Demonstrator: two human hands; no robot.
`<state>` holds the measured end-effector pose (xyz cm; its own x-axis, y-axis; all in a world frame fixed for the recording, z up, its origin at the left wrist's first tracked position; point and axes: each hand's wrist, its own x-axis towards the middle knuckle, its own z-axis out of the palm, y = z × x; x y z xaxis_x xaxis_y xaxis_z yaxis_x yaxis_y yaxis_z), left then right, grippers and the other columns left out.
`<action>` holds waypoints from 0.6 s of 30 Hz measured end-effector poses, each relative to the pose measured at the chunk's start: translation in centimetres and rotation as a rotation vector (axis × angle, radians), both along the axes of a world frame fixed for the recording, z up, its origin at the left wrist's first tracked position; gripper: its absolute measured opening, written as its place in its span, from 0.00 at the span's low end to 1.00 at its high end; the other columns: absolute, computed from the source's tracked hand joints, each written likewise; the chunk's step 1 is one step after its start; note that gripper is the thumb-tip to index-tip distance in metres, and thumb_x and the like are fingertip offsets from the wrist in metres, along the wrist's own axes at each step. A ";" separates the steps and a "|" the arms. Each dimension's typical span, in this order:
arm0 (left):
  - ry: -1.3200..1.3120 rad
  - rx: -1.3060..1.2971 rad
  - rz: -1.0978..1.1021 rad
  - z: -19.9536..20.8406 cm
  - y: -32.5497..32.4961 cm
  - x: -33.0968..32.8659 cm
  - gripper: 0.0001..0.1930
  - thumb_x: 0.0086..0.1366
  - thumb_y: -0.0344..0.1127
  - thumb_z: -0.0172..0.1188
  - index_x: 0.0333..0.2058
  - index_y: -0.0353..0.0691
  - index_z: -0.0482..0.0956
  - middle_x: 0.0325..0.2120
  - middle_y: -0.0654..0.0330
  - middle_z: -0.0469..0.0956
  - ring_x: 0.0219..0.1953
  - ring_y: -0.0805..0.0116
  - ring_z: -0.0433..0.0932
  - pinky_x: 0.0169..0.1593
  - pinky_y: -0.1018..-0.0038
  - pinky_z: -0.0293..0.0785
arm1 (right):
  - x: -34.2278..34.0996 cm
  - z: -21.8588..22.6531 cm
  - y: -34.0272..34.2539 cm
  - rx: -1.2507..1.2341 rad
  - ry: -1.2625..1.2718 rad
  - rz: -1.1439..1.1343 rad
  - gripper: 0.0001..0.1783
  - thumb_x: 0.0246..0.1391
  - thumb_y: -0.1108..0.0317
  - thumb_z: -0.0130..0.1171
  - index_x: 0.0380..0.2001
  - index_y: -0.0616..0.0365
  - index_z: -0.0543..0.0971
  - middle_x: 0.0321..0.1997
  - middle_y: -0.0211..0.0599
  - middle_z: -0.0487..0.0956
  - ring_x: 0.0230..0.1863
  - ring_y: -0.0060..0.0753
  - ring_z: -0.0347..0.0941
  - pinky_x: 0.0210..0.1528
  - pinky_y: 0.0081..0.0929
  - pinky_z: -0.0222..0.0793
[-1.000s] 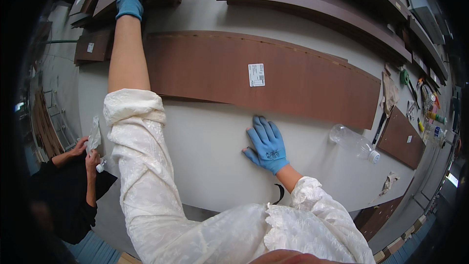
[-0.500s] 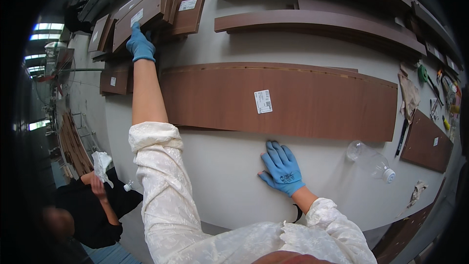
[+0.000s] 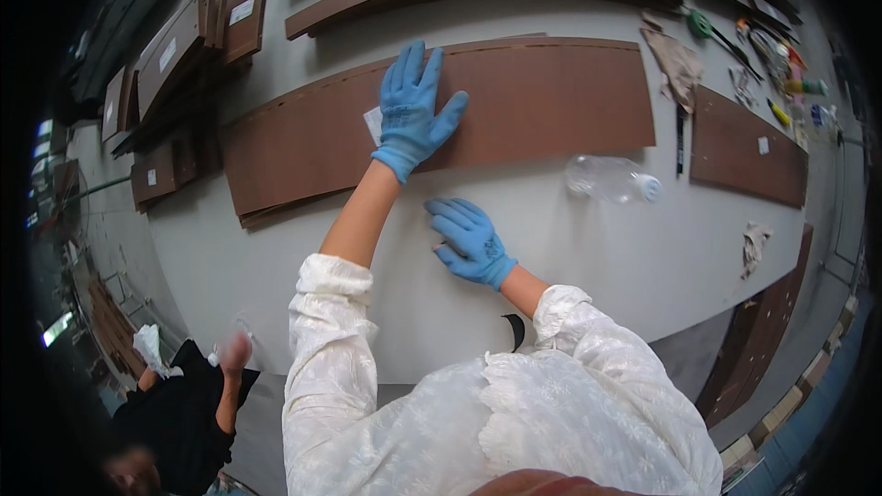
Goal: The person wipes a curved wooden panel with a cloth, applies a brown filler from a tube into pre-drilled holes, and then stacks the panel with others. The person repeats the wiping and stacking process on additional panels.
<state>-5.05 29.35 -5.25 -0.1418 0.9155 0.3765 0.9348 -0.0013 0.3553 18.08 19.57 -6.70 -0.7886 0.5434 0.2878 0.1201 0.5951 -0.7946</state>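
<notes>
- The left hand (image 3: 412, 110) has come back from the far-left stack, now flat and released on the brown panel (image 3: 551, 101).
- Right hand (image 3: 470, 241) rests open on the worktop (image 3: 588, 257).
- A careless push could slide the panel into the plastic bottle (image 3: 611, 177).

Blue-gloved hands (image 3: 411, 110), brown panel (image 3: 542, 101), grey table (image 3: 588, 248).

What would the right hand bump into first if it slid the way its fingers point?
The right hand lies flat on the grey table, fingers pointing up and left. Sliding that way, it would probably first meet the left forearm, and past that the near edge of the long brown panel.
</notes>
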 end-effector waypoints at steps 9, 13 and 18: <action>0.221 -0.279 0.080 -1.4 3.2 0.6 0.49 0.64 0.73 0.53 0.73 0.45 0.61 0.73 0.44 0.59 0.76 0.43 0.54 0.75 0.45 0.41 | 14.7 4.2 2.5 -0.030 -0.004 -0.944 0.55 0.43 0.66 0.79 0.71 0.62 0.58 0.75 0.48 0.63 0.73 0.49 0.62 0.74 0.41 0.59; 0.221 -0.313 0.092 0.0 3.4 1.2 0.51 0.61 0.75 0.54 0.72 0.45 0.63 0.70 0.45 0.63 0.74 0.46 0.57 0.76 0.44 0.41 | 12.9 2.9 8.5 -0.238 0.178 -0.798 0.51 0.43 0.67 0.79 0.68 0.62 0.63 0.68 0.44 0.70 0.68 0.43 0.68 0.71 0.36 0.64; 0.230 -0.188 0.237 -0.4 1.5 1.3 0.49 0.61 0.71 0.57 0.72 0.45 0.63 0.70 0.44 0.63 0.73 0.44 0.59 0.75 0.45 0.43 | 12.7 5.7 10.2 -0.361 0.378 -0.848 0.36 0.47 0.68 0.78 0.59 0.60 0.73 0.55 0.36 0.79 0.56 0.34 0.77 0.61 0.32 0.73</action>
